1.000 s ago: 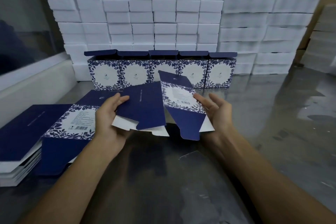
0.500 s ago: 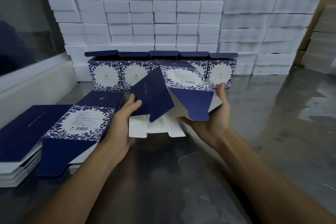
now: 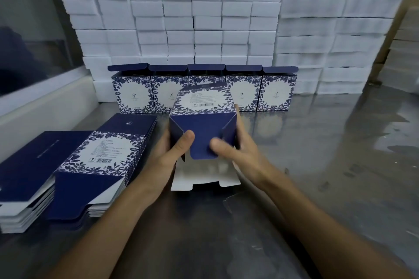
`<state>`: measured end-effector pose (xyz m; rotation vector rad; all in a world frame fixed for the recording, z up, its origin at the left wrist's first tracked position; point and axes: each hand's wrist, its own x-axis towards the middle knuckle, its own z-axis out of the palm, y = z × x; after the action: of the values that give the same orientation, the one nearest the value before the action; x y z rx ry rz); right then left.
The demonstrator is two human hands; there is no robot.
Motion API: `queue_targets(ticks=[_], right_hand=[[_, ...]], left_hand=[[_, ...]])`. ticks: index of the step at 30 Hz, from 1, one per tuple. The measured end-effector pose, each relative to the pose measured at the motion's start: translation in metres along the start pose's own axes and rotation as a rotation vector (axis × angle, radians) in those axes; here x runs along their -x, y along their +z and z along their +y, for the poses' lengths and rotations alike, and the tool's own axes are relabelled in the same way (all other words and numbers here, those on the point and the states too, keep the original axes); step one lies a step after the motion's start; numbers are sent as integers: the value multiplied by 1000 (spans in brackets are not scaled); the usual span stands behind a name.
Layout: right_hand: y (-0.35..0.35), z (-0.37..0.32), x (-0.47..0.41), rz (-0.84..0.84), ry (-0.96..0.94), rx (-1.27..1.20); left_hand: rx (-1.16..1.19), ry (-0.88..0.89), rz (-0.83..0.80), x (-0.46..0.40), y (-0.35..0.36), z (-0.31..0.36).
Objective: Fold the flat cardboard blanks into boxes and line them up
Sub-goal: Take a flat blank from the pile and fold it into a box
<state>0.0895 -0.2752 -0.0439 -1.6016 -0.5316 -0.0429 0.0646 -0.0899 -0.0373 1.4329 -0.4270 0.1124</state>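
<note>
**Half-formed box held between both hands above the steel table**

A blue-and-white floral box [image 3: 203, 118] is held in mid-air over the table, just in front of the row of finished boxes. It is opened into a tube, tilted so that its barcode panel faces up and its bottom end faces the camera. A dark blue bottom flap [image 3: 201, 142] is folded across that end, with a side flap angled in at the right; a white flap [image 3: 204, 176] (the plain inner side of the card) hangs down below, toward the table.

The left hand [image 3: 165, 158] grips the box's left side, thumb pressed on the blue flap, the other fingers curled behind the box out of sight. The right hand [image 3: 235, 152] holds the right side: its thumb presses the same flap, while the fingers lie together along the right wall, one fingertip showing at the upper edge.

Behind the held box, five finished boxes [image 3: 276, 93] stand side by side, touching, with their top lids open and raised. To the left lie two stacks of flat blanks [image 3: 102, 154], the nearer one showing a barcode panel on top, the other [image 3: 27, 165] a plain dark blue face.

All of this rests on a reflective metal table [image 3: 317, 165]. A wall of stacked white boxes [image 3: 204, 18] rises behind the row.
</note>
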Motion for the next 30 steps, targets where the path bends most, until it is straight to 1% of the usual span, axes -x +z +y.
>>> queue_targets(ticks=[2, 4, 7, 9, 13, 16, 18, 21, 23, 25, 27, 30], right_hand=[[1, 1, 2, -31, -5, 45], [3, -1, 4, 0, -16, 37], [2, -6, 2, 124, -13, 37], [2, -10, 2, 243, -2, 2], [-6, -12, -3, 393, -25, -159], [-11, -12, -8, 501, 41, -331], [-12, -10, -9, 541, 7, -331], [-17, -7, -7, 659, -153, -262], [-18, -8, -4, 677, -248, -156], [-19, -11, -3, 685, -289, -92], [-18, -12, -3, 674, -292, -54], [-16, -13, -5, 631, -294, -47]], left_hand=[[-6, 16, 37, 0, 1, 2], [-2, 30, 70, -2, -1, 0], [-59, 83, 58, -4, -4, -3], [-48, 84, 90, -4, -4, -5], [45, -36, 323, -6, -7, -3], [27, -15, 452, -9, -9, 0], [1, 7, 496, -10, -7, 1], [-18, 18, 563, -11, -7, 2], [-65, 35, 579, -10, -7, 2], [-131, 72, 569, -10, -7, 2], [-169, 88, 560, -10, -7, 1], [-195, 60, 579, -12, -11, -4]])
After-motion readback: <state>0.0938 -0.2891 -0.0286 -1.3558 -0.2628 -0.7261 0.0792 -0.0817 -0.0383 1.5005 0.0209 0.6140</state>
